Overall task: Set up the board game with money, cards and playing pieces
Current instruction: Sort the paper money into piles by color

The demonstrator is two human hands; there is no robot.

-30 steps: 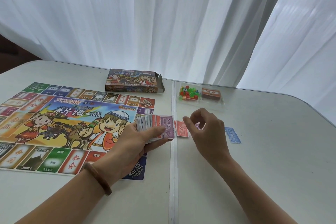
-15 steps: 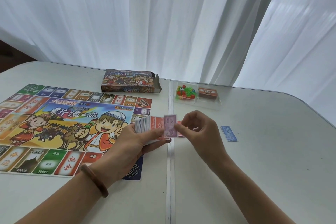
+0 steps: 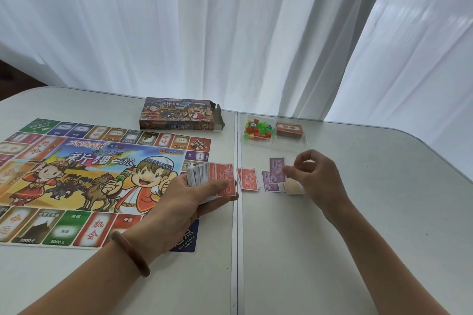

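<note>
Hands sort money: left hand (image 3: 179, 203) grips stack (image 3: 208, 180); right hand (image 3: 320, 176) pinches purple note (image 3: 277, 170) over purple pile (image 3: 269, 185). A loose drop might scatter it.

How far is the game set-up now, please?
Done: the colourful printed game board lies unfolded. In hand: the left hand holds a stack of paper money; the right hand pinches a purple note over a purple note pile beside a red pile. Left: coloured plastic pieces and the orange card deck sit in their clear tray.
</note>
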